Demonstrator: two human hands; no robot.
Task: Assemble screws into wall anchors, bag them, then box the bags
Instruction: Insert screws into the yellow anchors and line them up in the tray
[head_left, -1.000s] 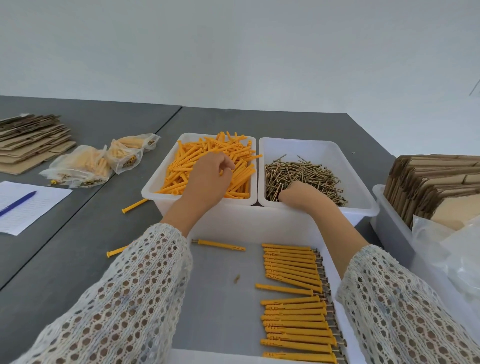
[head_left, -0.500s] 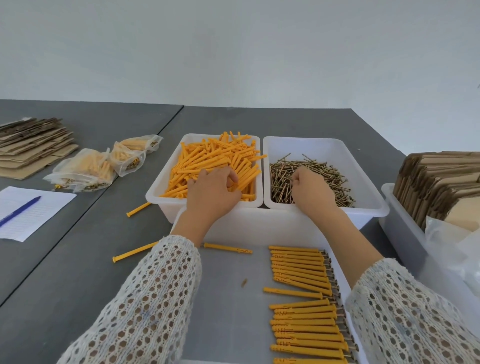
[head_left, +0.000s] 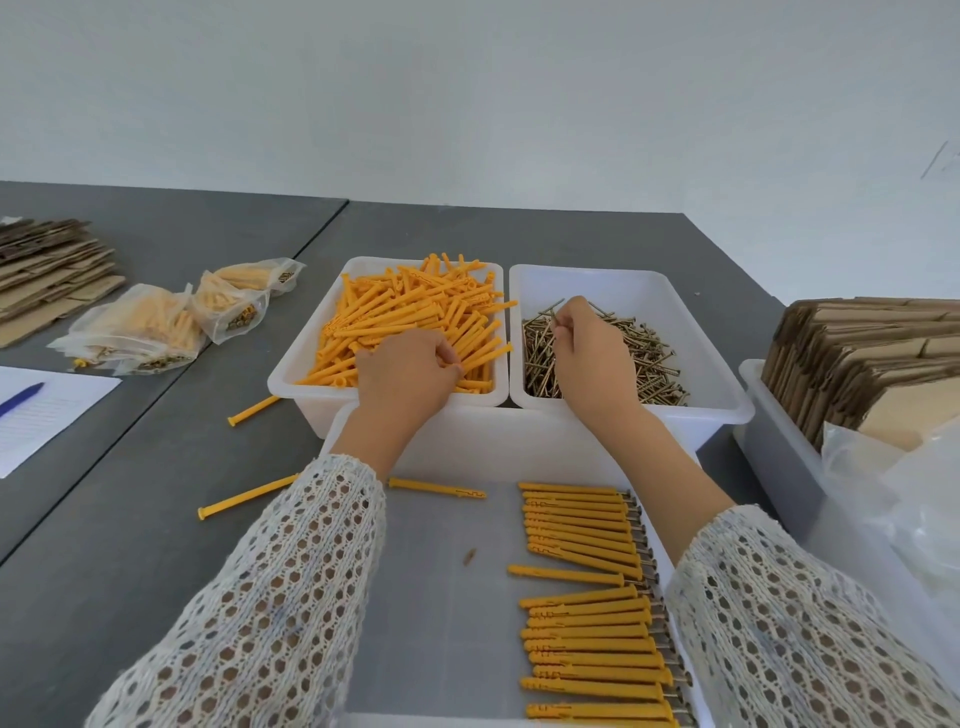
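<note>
Left hand: your left hand (head_left: 410, 375) lies in the bin of yellow anchors (head_left: 410, 317), its fingers (head_left: 448, 358) curled down into the pile; I cannot tell which anchor, if any, they have hold of.
Right hand: your right hand (head_left: 587, 353) is over the bin of screws (head_left: 644, 358), thumb and forefinger pinching one screw (head_left: 555, 314) lifted at the far left of the heap.
Anchor bin: a white tub (head_left: 291, 374) on the desk (head_left: 130, 545), touching the white screw tub (head_left: 727, 384) on its right.
Finished pieces: anchors with screws in them (head_left: 587, 623) lie in a row along the right side of the near tray (head_left: 447, 597), just under your right forearm; one lone anchor (head_left: 439, 488) lies at the tray's far edge.
Strays: two anchors lie loose on the desk left of the tubs, one (head_left: 254, 409) beside the anchor bin, one (head_left: 249, 496) nearer you.
Bags: filled clear bags (head_left: 171, 327) sit in a cluster on the desk, well to the left.
Cardboard: flat boxes are stacked far left (head_left: 47, 275) and stand on edge in a tub (head_left: 872, 358) at right.
Paper: a sheet with a blue pen (head_left: 21, 400) lies at the left edge.
</note>
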